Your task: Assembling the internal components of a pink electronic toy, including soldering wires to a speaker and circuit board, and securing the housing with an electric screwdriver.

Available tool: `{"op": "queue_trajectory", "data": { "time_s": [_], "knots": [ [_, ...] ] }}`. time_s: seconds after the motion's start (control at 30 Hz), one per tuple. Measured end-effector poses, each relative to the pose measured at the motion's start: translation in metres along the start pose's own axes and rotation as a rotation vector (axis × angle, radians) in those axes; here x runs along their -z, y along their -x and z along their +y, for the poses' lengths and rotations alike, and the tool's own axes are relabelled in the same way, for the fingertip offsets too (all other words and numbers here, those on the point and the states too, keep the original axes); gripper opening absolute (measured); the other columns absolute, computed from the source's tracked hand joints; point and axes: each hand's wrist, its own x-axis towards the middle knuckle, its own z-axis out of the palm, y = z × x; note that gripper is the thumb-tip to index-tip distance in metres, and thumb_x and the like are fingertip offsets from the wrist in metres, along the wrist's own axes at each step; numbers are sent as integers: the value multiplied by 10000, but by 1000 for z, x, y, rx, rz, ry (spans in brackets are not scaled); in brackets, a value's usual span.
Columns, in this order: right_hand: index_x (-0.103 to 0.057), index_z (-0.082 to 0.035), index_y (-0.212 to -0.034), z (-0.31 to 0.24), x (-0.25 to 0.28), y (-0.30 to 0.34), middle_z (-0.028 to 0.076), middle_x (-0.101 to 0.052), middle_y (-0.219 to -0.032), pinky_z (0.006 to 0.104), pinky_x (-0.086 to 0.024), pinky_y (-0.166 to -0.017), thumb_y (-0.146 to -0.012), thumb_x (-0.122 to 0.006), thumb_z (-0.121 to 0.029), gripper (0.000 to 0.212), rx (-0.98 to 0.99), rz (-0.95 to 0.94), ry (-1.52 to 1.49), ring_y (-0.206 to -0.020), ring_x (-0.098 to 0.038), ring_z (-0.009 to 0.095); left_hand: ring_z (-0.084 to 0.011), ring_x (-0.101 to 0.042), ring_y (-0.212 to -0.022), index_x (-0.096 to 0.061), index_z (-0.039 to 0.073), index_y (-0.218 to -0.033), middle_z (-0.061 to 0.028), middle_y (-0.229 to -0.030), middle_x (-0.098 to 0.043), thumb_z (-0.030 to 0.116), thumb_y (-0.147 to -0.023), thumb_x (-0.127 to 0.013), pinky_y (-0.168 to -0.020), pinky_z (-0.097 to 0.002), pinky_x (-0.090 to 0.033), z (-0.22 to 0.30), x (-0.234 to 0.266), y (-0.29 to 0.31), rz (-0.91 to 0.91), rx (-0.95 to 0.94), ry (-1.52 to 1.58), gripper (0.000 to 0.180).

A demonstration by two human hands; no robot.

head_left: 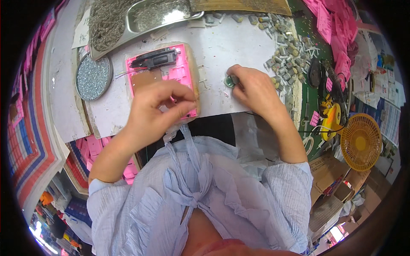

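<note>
A bright pink plastic housing [183,57] lies on the worktable in front of me, on a tan padded base. A black elongated part [156,59] with thin wires sits across its far end, and a brown flat piece [147,77] lies nearer. Over the housing's near right side is my left hand [160,104], thumb and forefinger curled together; anything between the tips is too small to make out. To the right, my right hand [258,89] pinches a small round green part [231,81] against the white tabletop.
Small metal cylinders [290,59] are heaped at the right. A round dish of small silvery pieces [94,77] stands left; a metal tray [160,15] of small metal pieces is at the back. Farther right are a yellow fan [361,141] and pink plastic parts [341,38].
</note>
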Motion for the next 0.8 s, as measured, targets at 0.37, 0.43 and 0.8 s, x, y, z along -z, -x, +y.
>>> {"op": "queue_trajectory", "data": {
  "time_s": [0.37,0.43,0.8],
  "knots": [
    [-583,12,-1309,-66,-12,6,-21,-580,-765,204,-420,-591,-887,-687,22,435,-188,-204,-1520,-658,-538,54,-193,-743,-825,-632,5,-1073,-100,-936,-701,53,-885,-782,-719,-300,-611,-36,-26,29,270,-133,1,245],
    [-559,12,-1338,-71,-22,3,-7,-585,-775,206,-431,-595,-894,-679,26,460,-265,-309,-1679,-658,-546,65,-192,-739,-821,-621,10,-1081,-99,-934,-693,54,-886,-783,-725,-300,-613,-38,-27,30,278,-143,15,257],
    [-591,-6,-1292,-78,-29,5,73,-682,-951,224,-489,-644,-871,-738,-13,446,117,-21,-891,-709,-615,91,-197,-720,-841,-619,24,-1079,-100,-935,-675,32,-878,-772,-731,-313,-604,-45,-27,36,299,-158,44,252]
  ]
}}
